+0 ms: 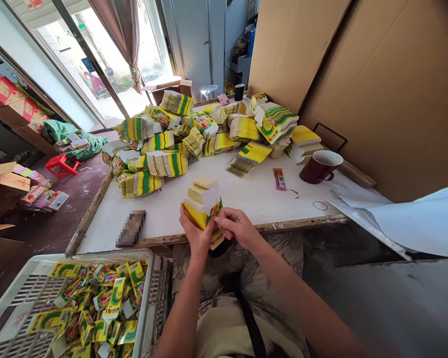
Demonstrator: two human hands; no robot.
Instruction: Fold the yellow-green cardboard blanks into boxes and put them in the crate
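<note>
My left hand (197,233) is wrapped round a bundle of flattened yellow-and-green cartons (196,214) at the table's front edge. White carton flaps stick up at the top of this bundle. On its right side, my right hand (237,226) is closed in a pinch, close to my left thumb. A thin tan band, like a rubber band (214,214), seems to run from the pinching fingertips across the cartons; the fingers partly hide it. Behind my hands, many more bundles of flat cartons (168,164) are heaped on the white table (209,169).
A dark red mug (321,166), a small pink packet (279,179) and a loose rubber band (320,205) lie to the right. A blurred dark object (131,228) rests front left. Below it stands a white crate (149,278) of small yellow boxes. Tall cardboard sheets (388,99) lean on the right.
</note>
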